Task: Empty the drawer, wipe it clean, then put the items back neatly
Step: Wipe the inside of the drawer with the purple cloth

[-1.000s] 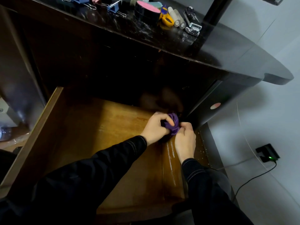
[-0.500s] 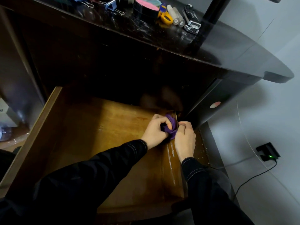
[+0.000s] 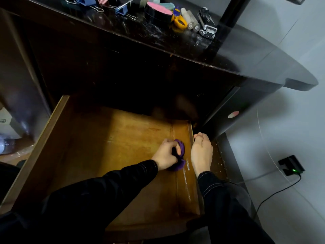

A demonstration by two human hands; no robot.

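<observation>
- Gripping a crumpled purple cloth (image 3: 180, 164) in the curled left hand (image 3: 165, 154), low in the brown wooden drawer (image 3: 105, 147).
- Just right of that grip, right hand (image 3: 201, 152) clasping the side wall (fingertips hidden).

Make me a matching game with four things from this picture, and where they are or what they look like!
Things:
1 purple cloth
2 blue binder clip
3 right hand
4 black box with cable

Matches:
A on the dark desk top
B shows a green light
C gripped by the left hand inside the drawer
D at the drawer's right rim

Pairs: 1-C, 2-A, 3-D, 4-B
</observation>
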